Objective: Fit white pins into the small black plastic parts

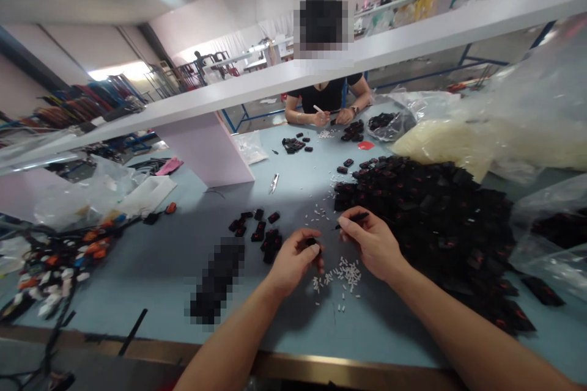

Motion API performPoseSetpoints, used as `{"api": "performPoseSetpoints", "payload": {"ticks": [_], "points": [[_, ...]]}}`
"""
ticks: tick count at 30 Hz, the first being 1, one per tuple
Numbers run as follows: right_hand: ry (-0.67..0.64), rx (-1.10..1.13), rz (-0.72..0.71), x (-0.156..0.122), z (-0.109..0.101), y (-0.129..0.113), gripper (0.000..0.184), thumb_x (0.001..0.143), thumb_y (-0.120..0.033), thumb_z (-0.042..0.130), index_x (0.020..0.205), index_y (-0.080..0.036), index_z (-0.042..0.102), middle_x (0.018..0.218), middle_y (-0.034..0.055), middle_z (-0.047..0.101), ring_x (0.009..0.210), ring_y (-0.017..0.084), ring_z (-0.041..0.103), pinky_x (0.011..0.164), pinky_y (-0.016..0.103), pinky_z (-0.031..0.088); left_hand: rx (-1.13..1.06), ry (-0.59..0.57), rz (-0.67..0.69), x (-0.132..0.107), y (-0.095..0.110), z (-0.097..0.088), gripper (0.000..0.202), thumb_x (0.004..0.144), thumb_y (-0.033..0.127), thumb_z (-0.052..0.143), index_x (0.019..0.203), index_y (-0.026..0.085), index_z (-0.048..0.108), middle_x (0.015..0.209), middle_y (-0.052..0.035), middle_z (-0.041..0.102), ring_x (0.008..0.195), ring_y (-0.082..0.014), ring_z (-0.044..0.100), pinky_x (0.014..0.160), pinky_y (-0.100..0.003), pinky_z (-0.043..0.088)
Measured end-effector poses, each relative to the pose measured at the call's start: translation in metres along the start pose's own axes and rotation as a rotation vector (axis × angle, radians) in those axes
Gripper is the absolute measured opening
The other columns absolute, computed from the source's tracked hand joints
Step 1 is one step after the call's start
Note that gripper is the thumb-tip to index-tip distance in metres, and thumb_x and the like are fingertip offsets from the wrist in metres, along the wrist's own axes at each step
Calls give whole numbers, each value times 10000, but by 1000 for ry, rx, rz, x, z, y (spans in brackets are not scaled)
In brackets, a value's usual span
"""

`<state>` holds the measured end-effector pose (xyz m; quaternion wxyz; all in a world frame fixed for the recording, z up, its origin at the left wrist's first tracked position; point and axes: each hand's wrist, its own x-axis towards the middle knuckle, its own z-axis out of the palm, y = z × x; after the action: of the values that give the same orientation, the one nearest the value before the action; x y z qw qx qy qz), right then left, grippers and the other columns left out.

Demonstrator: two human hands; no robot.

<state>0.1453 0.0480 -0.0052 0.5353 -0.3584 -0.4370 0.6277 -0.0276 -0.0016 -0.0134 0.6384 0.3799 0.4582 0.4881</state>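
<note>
My left hand (296, 259) pinches a small black plastic part (312, 242) between its fingertips. My right hand (372, 244) holds a thin black rod (354, 220) with its fingers, close to that part. Below the hands lies a scatter of tiny white pins (346, 276) on the blue tabletop (293, 324). A large heap of black parts with red marks (426, 229) rises to the right of my right hand. Smaller black parts (270, 244) sit left of my left hand, next to a pixelated dark object (217, 281).
Across the table, a co-worker's hands (323, 115) hold a white item above more black parts. Small snips (274, 183) lie mid-table. Bags of pale pieces (440, 146) stand at right, tangled wiring (55, 263) at left, and a white shelf (257, 88) spans overhead.
</note>
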Motion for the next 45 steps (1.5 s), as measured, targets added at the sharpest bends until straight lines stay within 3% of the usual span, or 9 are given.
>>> {"api": "performPoseSetpoints", "payload": {"ticks": [4, 9, 16, 28, 38, 45], "points": [[-73, 7, -22, -5, 2, -4, 210, 761, -379, 724, 782, -204, 608, 637, -22, 591, 590, 136, 568, 654, 310, 499, -128, -12, 86, 2, -1, -2, 334, 714, 288, 773, 980, 167, 611, 867, -36, 640, 700, -168, 663, 661, -331, 555], [-169, -156, -66, -10, 5, -6, 148, 783, -345, 679, 847, -213, 663, 736, 19, 669, 688, 178, 649, 665, 317, 524, -120, -8, 148, 2, -3, -4, 304, 719, 278, 780, 966, 180, 632, 905, -42, 683, 821, -198, 687, 757, -356, 552], [-198, -271, -102, -12, 7, -7, 47, 801, -256, 617, 805, -221, 647, 734, 19, 685, 698, 185, 662, 665, 314, 524, -75, 3, 177, 1, -3, -4, 255, 703, 248, 790, 912, 180, 658, 880, -40, 714, 816, -209, 697, 782, -384, 561], [-206, -349, -97, -14, 9, -10, 57, 779, -201, 593, 777, -205, 649, 719, 9, 670, 644, 156, 645, 613, 273, 511, -92, -13, 192, 1, -4, -3, 212, 709, 197, 782, 893, 176, 680, 838, -39, 746, 776, -194, 706, 761, -355, 570], [-220, -513, -179, -14, 7, -9, 82, 794, -183, 577, 785, -189, 659, 694, -4, 657, 588, 114, 585, 533, 214, 440, -65, -21, 214, 1, -8, -6, 202, 721, 181, 771, 902, 171, 683, 860, -41, 746, 814, -200, 706, 790, -365, 566], [-244, -489, -219, -14, 6, -7, 85, 813, -192, 574, 799, -189, 658, 730, 3, 660, 645, 122, 608, 588, 223, 468, -75, 3, 206, 2, -8, -6, 217, 704, 194, 785, 895, 170, 685, 850, -36, 740, 805, -193, 705, 783, -351, 569]]}}
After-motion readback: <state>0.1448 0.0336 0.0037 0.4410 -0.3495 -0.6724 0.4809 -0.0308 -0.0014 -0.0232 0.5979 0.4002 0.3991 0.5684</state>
